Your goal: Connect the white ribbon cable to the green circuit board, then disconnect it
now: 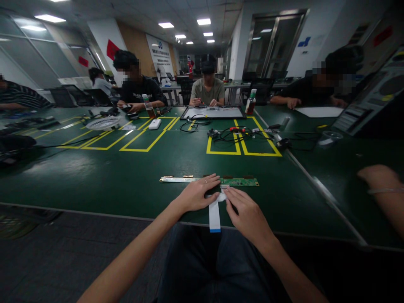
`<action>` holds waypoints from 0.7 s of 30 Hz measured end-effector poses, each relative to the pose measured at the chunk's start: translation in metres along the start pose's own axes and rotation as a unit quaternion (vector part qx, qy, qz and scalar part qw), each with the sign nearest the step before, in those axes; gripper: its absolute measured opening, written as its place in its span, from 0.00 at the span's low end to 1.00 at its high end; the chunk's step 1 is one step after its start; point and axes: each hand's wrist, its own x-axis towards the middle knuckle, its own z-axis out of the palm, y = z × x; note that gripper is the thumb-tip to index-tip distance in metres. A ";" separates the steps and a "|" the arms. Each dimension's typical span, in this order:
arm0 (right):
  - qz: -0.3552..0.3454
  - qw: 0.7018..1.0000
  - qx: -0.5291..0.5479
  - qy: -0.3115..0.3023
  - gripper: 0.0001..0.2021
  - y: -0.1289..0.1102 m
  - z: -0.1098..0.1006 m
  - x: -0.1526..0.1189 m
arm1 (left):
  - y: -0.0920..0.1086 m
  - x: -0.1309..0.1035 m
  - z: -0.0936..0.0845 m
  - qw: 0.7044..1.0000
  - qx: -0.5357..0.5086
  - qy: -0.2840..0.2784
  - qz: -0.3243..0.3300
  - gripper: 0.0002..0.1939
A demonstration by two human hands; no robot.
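Note:
A long, narrow circuit board (241,182) lies crosswise on the green table near its front edge. My left hand (199,194) rests over the board's middle with its fingers stretched out. Its thumb reaches toward a white flat ribbon cable (214,216), whose blue-tipped end hangs over the table edge. The fingers of my right hand (248,207) are pressed together on the cable's folded upper part, just below the board. My left hand hides part of the board, and how the cable meets it is too small to tell.
A co-worker's arm (380,176) rests at the right edge. Farther back lie black cables (225,134), a red-handled tool (237,129), a white box (155,124) and a flat panel (213,112). Bottles (251,102) stand among them. Several people sit around the table.

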 end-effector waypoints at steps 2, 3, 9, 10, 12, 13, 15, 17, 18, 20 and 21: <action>-0.008 1.000 -0.005 0.011 0.21 0.000 0.000 -0.001 | 0.000 0.000 0.000 1.000 0.006 0.011 0.008 0.25; -0.013 1.000 -0.008 0.013 0.21 0.000 0.001 -0.002 | 0.000 0.001 -0.001 1.000 0.012 0.015 0.014 0.25; -0.022 0.999 -0.029 -0.013 0.21 0.004 0.004 -0.002 | -0.003 0.002 0.000 0.999 0.033 -0.024 0.030 0.31; -0.021 0.999 -0.030 -0.019 0.21 0.004 0.004 -0.002 | -0.004 0.002 0.000 0.998 0.029 -0.036 0.030 0.32; -0.019 0.999 -0.034 -0.028 0.21 0.004 0.004 -0.001 | -0.005 0.002 0.001 0.998 0.023 -0.052 0.027 0.31; -0.018 0.999 -0.036 -0.032 0.21 0.004 0.004 0.000 | -0.005 0.003 0.001 0.998 0.019 -0.057 0.024 0.31; -0.018 0.998 -0.043 -0.038 0.21 0.004 0.004 0.000 | -0.006 0.003 0.001 0.998 0.014 -0.059 0.022 0.30; -0.018 0.998 -0.048 -0.041 0.21 0.004 0.005 0.001 | -0.007 0.004 0.002 0.998 0.007 -0.056 0.021 0.29; -0.019 0.998 -0.050 -0.042 0.21 0.004 0.005 0.001 | -0.007 0.004 0.002 0.998 0.004 -0.055 0.020 0.29; -0.019 0.997 -0.054 -0.046 0.21 0.004 0.005 0.001 | -0.007 0.004 0.001 0.998 0.001 -0.056 0.020 0.28; -0.018 0.997 -0.057 -0.048 0.21 0.004 0.005 0.001 | -0.007 0.004 0.001 0.998 0.001 -0.057 0.020 0.28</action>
